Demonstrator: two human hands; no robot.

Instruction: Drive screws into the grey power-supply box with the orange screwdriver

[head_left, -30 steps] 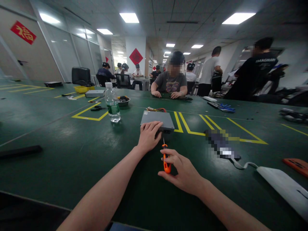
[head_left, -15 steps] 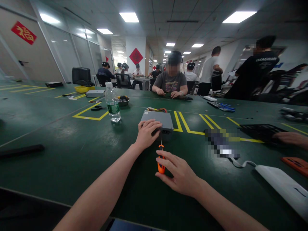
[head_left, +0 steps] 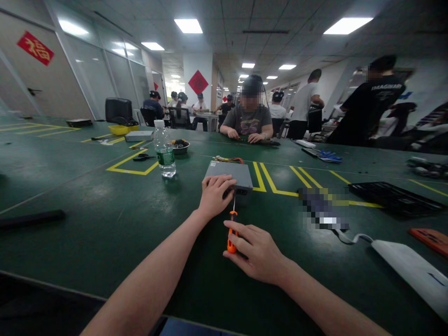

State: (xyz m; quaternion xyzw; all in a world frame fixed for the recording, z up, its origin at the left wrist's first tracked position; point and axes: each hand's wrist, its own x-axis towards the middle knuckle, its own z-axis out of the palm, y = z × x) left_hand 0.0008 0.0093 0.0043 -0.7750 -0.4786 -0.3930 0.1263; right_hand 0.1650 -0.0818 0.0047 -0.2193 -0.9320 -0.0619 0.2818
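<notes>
A grey metal computer power supply point(head_left: 233, 171) lies on the green table, its coloured cables point(head_left: 227, 160) at the far side. My left hand point(head_left: 217, 193) grips its near left edge, fingers over the top; the thumb is partly hidden. In my right hand point(head_left: 254, 249) is an orange and black screwdriver point(head_left: 231, 240), its handle pinched between thumb and fingers. The thin shaft points away from me and reaches the near face of the power supply, beside the socket. Where the tip sits exactly, I cannot make out.
Left of the power supply stands a water bottle point(head_left: 164, 151), with a metal bowl point(head_left: 180, 147) behind it. To the right lie a white power bank point(head_left: 413, 268) with a cable, a black plastic frame point(head_left: 395, 196) and an orange phone-shaped item point(head_left: 430, 240). Someone sits opposite point(head_left: 250, 119).
My right hand has shifted slightly left, and its fingers sit differently on the screwdriver handle. Another person's hand has left the black frame at the right. The power supply stays put.
</notes>
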